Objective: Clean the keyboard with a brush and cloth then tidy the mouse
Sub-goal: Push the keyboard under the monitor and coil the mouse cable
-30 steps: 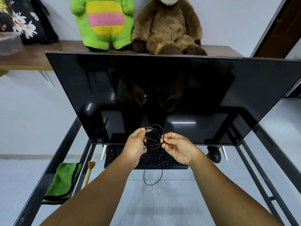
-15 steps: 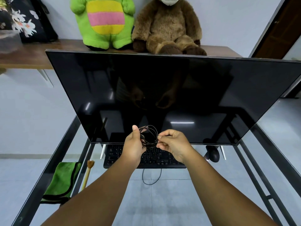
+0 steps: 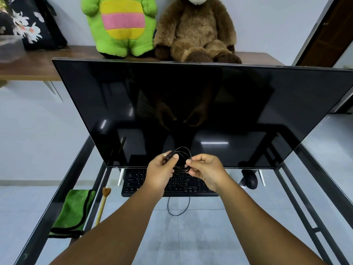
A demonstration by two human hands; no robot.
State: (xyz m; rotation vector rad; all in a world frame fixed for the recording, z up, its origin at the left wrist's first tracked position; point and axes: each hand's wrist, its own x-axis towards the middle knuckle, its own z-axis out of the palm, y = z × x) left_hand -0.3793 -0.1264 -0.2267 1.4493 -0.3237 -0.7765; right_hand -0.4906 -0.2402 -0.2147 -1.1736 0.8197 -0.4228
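A thin black cable coil (image 3: 186,156) hangs in the air above the black keyboard (image 3: 189,185). My left hand (image 3: 162,173) pinches its plug end between thumb and fingers. My right hand (image 3: 207,172) pinches the coil's right side. The black mouse (image 3: 251,179) sits to the right of the keyboard, under the monitor's edge. A green cloth (image 3: 73,212) lies on the left of the glass desk (image 3: 200,236), with a wooden-handled brush (image 3: 104,201) beside it. A loop of cable (image 3: 178,207) hangs in front of the keyboard.
A large dark monitor (image 3: 191,111) stands right behind my hands and overhangs the keyboard. On the wooden shelf (image 3: 38,64) behind it sit a green plush toy (image 3: 122,25) and a brown plush bear (image 3: 198,31). Black frame bars run along both desk sides.
Both hands have shifted slightly while working the coil. The coil has tightened into a smaller bundle, and the left thumb now presses the plug end.
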